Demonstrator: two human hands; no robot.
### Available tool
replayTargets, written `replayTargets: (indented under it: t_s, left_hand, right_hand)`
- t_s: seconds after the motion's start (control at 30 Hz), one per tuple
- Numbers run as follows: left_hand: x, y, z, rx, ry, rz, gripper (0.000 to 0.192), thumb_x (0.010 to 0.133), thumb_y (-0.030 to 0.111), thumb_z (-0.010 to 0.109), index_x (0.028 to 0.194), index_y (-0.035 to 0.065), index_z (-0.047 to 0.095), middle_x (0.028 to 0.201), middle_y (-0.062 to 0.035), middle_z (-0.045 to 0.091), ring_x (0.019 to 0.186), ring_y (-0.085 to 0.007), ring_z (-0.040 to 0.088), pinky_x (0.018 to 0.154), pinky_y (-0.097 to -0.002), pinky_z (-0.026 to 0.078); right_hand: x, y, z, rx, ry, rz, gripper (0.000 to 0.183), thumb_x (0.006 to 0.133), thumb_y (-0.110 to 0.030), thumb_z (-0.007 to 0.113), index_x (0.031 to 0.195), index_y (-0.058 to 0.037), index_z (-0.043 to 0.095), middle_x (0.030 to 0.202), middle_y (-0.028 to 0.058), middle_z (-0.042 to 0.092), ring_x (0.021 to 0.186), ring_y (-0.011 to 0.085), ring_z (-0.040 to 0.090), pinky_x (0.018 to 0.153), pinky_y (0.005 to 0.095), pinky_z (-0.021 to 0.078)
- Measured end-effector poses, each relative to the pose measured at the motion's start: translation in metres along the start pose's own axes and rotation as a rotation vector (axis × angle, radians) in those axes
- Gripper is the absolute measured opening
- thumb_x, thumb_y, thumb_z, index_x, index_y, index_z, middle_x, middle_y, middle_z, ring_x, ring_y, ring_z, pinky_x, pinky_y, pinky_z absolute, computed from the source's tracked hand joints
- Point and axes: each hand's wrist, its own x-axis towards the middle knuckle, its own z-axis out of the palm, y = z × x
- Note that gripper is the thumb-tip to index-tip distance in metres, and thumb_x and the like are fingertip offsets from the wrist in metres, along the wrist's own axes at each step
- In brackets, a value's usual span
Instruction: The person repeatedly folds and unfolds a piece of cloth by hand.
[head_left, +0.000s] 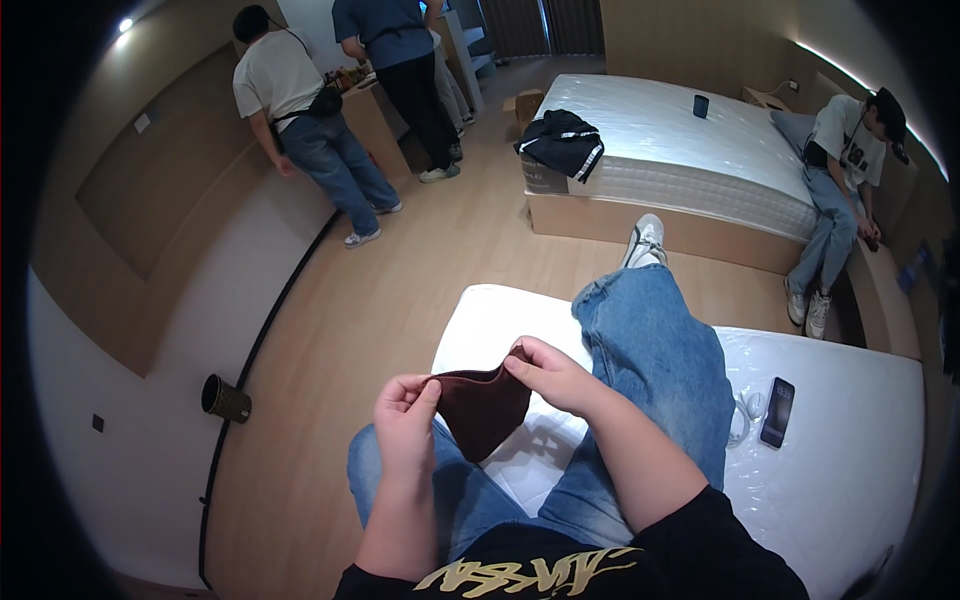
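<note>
A dark brown pouch (486, 416), of cloth or soft leather, hangs between my two hands above my lap. My left hand (405, 412) pinches its upper left corner between thumb and fingers. At the upper right corner, my right hand (551, 375) grips the edge the same way. The upper edge sags between them and shows a dark gap along it. Below the pouch are my jeans and the plastic-covered mattress (480, 322) I sit on. What is inside the pouch is hidden.
To my right on the mattress lie a phone (777, 412) and a coiled white cable (739, 424). A waste bin (226, 398) lies tipped by the left wall. Ahead, a wrapped bed (637, 127) bears a black jacket (562, 142) and a dark cup (700, 106). Several people are around the room.
</note>
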Motion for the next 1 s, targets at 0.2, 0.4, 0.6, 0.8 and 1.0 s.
replayTargets:
  t_s: [0.2,0.4,0.6,0.8,1.0]
  left_hand:
    - [0.001,0.002,-0.008,0.028,0.025,0.029,0.01,0.09,-0.002,0.072,0.097,0.0013,0.065,0.089,-0.0039,0.07,0.08,-0.0086,0.064,0.074,-0.0209,0.051]
    - [-0.001,0.002,-0.014,0.073,0.01,0.036,0.01,0.09,-0.005,0.07,0.096,0.0012,0.065,0.093,-0.0072,0.071,0.084,-0.0108,0.066,0.079,-0.0224,0.052]
    - [-0.005,0.01,0.001,0.109,-0.019,0.112,0.011,0.091,-0.008,0.064,0.097,0.0004,0.06,0.106,-0.0186,0.073,0.095,-0.0179,0.07,0.092,-0.0302,0.054]
    - [-0.008,0.01,0.004,0.13,-0.028,0.144,0.013,0.091,-0.008,0.065,0.098,0.0013,0.06,0.105,-0.0177,0.073,0.095,-0.017,0.069,0.091,-0.0294,0.054]
    - [-0.014,0.007,0.009,0.115,-0.09,0.165,0.012,0.093,-0.007,0.065,0.103,0.0004,0.061,0.101,-0.0099,0.072,0.09,-0.0116,0.067,0.083,-0.024,0.054]
  right_hand:
    - [0.0,-0.002,-0.007,0.127,0.076,-0.071,0.02,0.097,-0.021,0.071,0.097,-0.0016,0.066,0.089,0.0005,0.067,0.083,0.0097,0.06,0.077,0.0267,0.0504]
    - [-0.003,-0.004,-0.012,0.116,0.084,-0.041,0.018,0.097,-0.017,0.069,0.102,0.0003,0.072,0.092,0.0012,0.07,0.085,0.0099,0.062,0.08,0.0262,0.0509]
    - [-0.005,-0.006,-0.01,0.022,0.112,-0.122,0.018,0.1,-0.014,0.064,0.105,0.002,0.071,0.096,0.0014,0.07,0.088,0.0103,0.062,0.082,0.0269,0.0506]
    - [-0.005,-0.008,-0.005,-0.021,0.138,-0.139,0.02,0.104,-0.014,0.057,0.107,0.0013,0.069,0.098,0.0018,0.069,0.092,0.0103,0.062,0.087,0.0272,0.0497]
    - [-0.004,-0.001,-0.004,0.069,0.154,-0.144,0.02,0.107,-0.017,0.05,0.11,-0.002,0.063,0.097,0.0003,0.065,0.09,0.0091,0.059,0.085,0.0265,0.049]
